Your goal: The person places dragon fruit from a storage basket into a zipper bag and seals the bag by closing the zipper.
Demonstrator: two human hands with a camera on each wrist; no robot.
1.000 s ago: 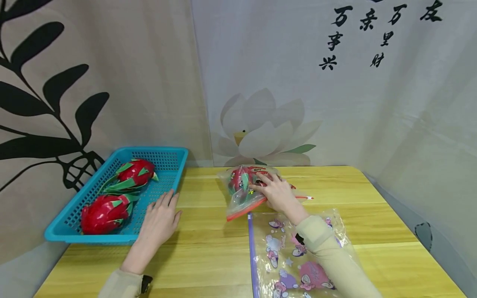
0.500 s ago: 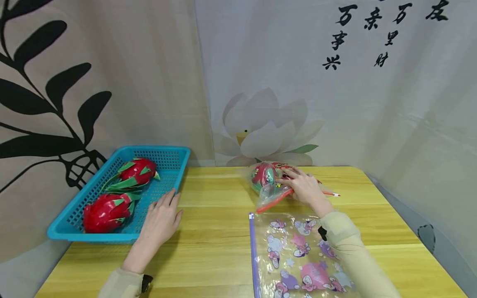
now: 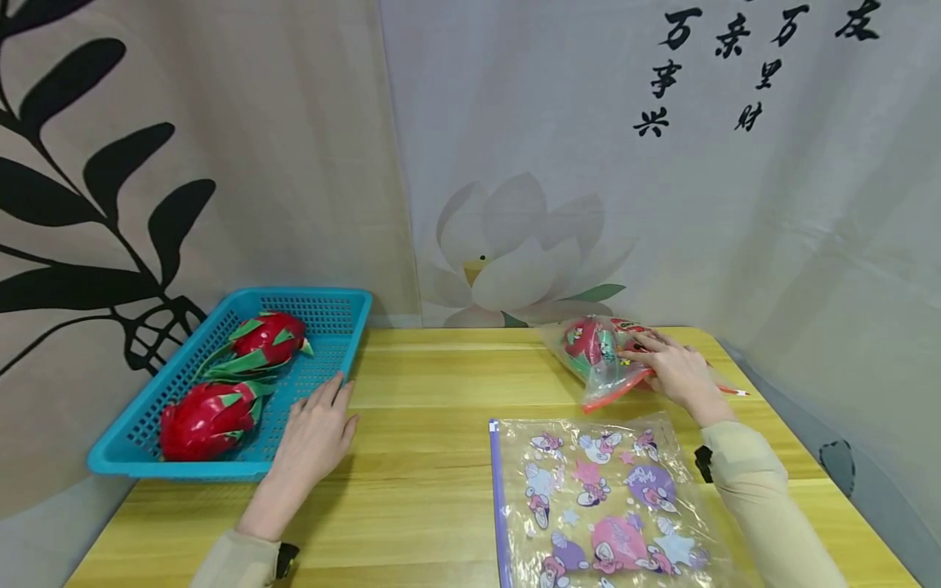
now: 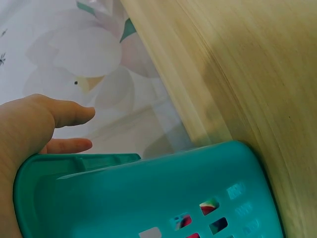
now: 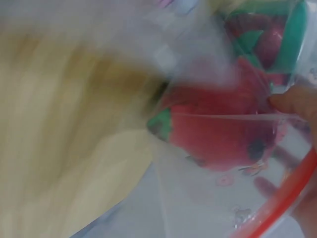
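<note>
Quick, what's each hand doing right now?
Left hand: open, fingers relaxed at the edge of the blue basket, gripping nothing.
Right hand: closed, holding the red-edged clear bag.

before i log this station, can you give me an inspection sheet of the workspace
surface: wooden table, light planks
job's things: red-zip bag at the far right, red-and-green fruit inside; blue basket at left, two dragon fruits in it
clutter: patterned clear bag lying flat, untouched by either hand
grippers: left hand at the basket's rim; right hand holds the red-zip bag
cables: nothing seen
surroundings: printed backdrop behind
</note>
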